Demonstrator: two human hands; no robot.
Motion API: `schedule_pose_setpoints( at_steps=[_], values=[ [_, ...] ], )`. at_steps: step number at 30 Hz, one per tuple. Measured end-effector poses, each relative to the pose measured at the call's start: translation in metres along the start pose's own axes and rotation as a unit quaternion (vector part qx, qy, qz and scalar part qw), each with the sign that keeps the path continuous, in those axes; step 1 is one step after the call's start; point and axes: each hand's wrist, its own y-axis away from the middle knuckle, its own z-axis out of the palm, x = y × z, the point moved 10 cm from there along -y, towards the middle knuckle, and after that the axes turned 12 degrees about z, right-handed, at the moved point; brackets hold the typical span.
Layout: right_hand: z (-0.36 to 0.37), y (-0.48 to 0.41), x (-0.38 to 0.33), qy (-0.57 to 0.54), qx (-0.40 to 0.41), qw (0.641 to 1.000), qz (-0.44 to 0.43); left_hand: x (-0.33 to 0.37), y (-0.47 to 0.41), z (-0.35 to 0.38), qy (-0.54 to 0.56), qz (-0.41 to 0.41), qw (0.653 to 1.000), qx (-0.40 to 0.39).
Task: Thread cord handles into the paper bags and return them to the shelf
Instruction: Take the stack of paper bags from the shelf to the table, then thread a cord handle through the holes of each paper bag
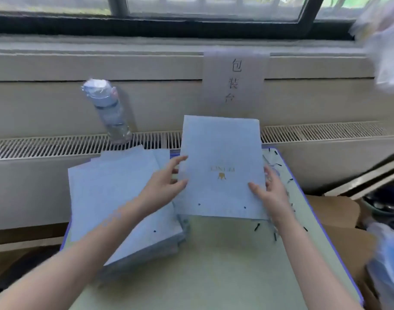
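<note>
A flat light-blue paper bag (220,153) with a gold logo and two punched holes near its near edge is held up over the table. My left hand (162,186) grips its left edge, thumb on top. My right hand (270,193) grips its right edge, thumb on the face and fingers behind. A stack of the same flat blue bags (115,198) lies on the table to the left, under my left forearm. Dark cord pieces (257,226) lie scattered on the table along the right side.
The pale green table (214,265) has a blue rim. A plastic water bottle (108,110) stands on the vent ledge behind. A paper sign (234,81) hangs on the wall. Cardboard boxes (339,215) and plastic bags (386,265) crowd the right side.
</note>
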Motion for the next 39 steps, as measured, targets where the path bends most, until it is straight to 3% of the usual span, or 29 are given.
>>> schedule_pose_setpoints(
  at_steps=[5, 8, 13, 16, 21, 27, 31, 39],
  values=[
    [0.020, 0.004, -0.016, 0.001, -0.055, 0.990, -0.128, -0.017, -0.006, 0.012, -0.070, 0.020, 0.996, -0.048],
    [0.019, 0.012, -0.008, -0.002, -0.079, 0.984, -0.160, -0.018, 0.005, 0.030, -0.064, -0.002, 0.996, -0.069],
    [-0.009, 0.047, 0.010, -0.016, -0.086, 0.980, -0.177, 0.012, 0.034, 0.049, 0.024, 0.007, 1.000, -0.017],
    [-0.028, 0.074, 0.026, -0.040, -0.091, 0.976, -0.196, 0.030, 0.062, 0.065, -0.027, 0.052, 0.998, 0.035],
    [-0.036, 0.088, 0.064, -0.004, -0.055, 0.983, -0.177, 0.022, 0.119, 0.098, -0.078, 0.137, 0.978, 0.137],
    [-0.034, 0.082, 0.067, 0.075, 0.021, 0.983, -0.169, -0.026, 0.119, 0.131, -0.093, 0.090, 0.989, 0.071],
    [-0.033, 0.068, 0.062, 0.090, 0.037, 0.982, -0.161, -0.027, 0.106, 0.129, -0.076, 0.080, 0.991, 0.075],
    [0.016, 0.042, 0.061, 0.096, -0.044, 0.987, -0.122, -0.057, 0.118, 0.092, -0.127, 0.036, 0.982, 0.133]
  ],
)
